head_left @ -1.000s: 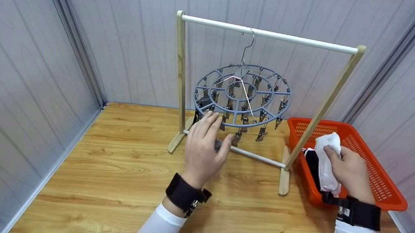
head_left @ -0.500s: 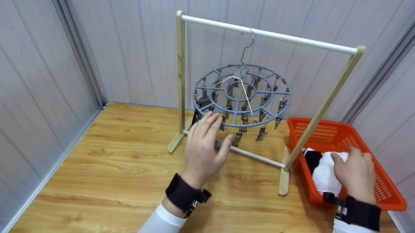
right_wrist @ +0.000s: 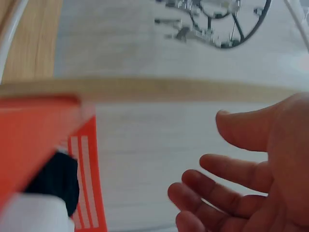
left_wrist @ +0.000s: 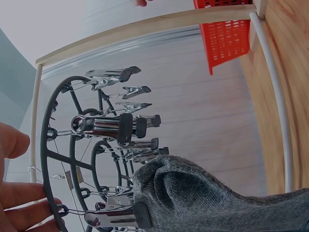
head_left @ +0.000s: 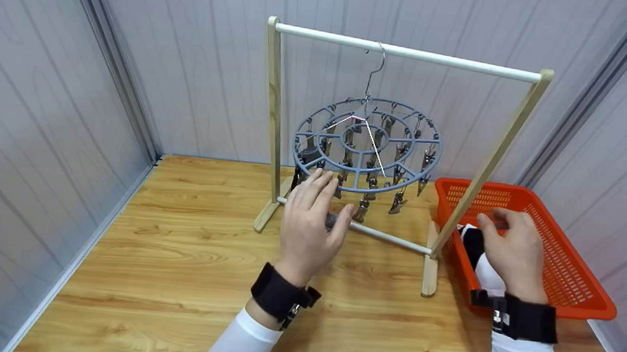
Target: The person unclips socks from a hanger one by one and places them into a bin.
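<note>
My left hand (head_left: 310, 225) is at the front rim of a round grey clip hanger (head_left: 356, 190), fingers extended. In the left wrist view its fingers (left_wrist: 24, 195) touch the ring. A grey sock (left_wrist: 203, 205) hangs from a metal clip (left_wrist: 113, 217) next to these fingers. My right hand (head_left: 515, 253) is over the red basket (head_left: 574, 268); its fingers are loosely bent and hold nothing in the right wrist view. Below it lie white cloth (head_left: 488, 276) and black cloth (head_left: 472, 245), the white one partly hidden by the hand.
The hanger hooks onto the white top bar (head_left: 435, 57) of a wooden stand. One stand post (head_left: 488, 170) crosses in front of the basket's left side. Several metal clips (head_left: 398, 202) dangle under the ring. Panel walls enclose the wooden table (head_left: 176, 276).
My right hand held a white sock up one second ago, then lowered and let go of it in the basket. Now it has moved left, empty. My left hand has stayed at the ring.
</note>
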Action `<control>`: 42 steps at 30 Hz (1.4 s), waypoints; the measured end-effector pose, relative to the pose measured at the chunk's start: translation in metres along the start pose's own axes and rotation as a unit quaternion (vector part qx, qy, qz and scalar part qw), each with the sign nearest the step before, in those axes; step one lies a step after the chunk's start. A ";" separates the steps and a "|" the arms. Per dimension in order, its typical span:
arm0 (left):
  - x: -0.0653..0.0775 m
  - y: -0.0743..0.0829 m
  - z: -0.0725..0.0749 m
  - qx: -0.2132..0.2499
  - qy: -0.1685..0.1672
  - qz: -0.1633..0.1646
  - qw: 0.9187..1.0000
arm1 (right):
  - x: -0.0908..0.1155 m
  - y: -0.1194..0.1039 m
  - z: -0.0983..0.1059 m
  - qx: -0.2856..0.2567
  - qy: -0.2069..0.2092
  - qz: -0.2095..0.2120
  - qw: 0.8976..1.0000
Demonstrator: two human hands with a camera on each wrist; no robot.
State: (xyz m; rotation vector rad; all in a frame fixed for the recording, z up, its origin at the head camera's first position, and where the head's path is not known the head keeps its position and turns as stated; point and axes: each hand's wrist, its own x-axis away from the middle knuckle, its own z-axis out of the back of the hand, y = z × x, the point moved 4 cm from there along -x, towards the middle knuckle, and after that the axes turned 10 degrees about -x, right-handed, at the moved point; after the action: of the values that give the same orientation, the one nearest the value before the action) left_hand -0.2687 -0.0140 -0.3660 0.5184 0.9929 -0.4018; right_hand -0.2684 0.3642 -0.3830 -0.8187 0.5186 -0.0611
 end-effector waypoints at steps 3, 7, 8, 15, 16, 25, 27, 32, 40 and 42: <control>0.000 0.000 0.000 0.001 0.005 0.000 1.000 | 0.002 -0.011 -0.008 -0.005 0.003 0.034 0.999; 0.000 0.000 0.000 0.001 0.003 0.002 1.000 | 0.007 -0.022 -0.017 -0.008 -0.012 0.056 0.998; 0.000 0.000 0.000 0.000 0.001 0.003 1.000 | 0.009 -0.025 -0.019 -0.008 -0.016 0.058 0.998; 0.001 0.003 0.001 0.001 -0.013 0.003 1.000 | 0.017 -0.039 -0.027 -0.007 -0.024 0.057 0.998; 0.001 0.003 0.002 0.001 -0.015 0.002 1.000 | 0.017 -0.041 -0.028 -0.007 -0.025 0.057 0.998; 0.002 0.008 0.003 0.015 -0.020 -0.018 1.000 | 0.018 -0.053 -0.040 0.002 -0.040 0.072 0.997; 0.001 0.009 0.004 0.026 -0.011 -0.028 0.999 | 0.019 -0.055 -0.043 0.005 -0.040 0.081 0.996; 0.000 0.010 0.005 0.051 -0.004 -0.052 0.997 | 0.021 -0.059 -0.047 0.003 -0.042 0.100 0.994; -0.004 -0.001 0.008 0.034 -0.003 -0.031 0.999 | 0.022 -0.060 -0.051 0.004 -0.053 0.096 0.994; -0.004 -0.005 0.008 0.012 -0.010 -0.012 1.000 | 0.022 -0.060 -0.053 0.004 -0.061 0.093 0.994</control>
State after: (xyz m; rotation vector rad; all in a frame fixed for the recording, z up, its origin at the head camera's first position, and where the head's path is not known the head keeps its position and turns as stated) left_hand -0.2677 -0.0222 -0.3601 0.5232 0.9770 -0.4394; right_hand -0.2650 0.2813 -0.3791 -0.7576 0.4774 0.1575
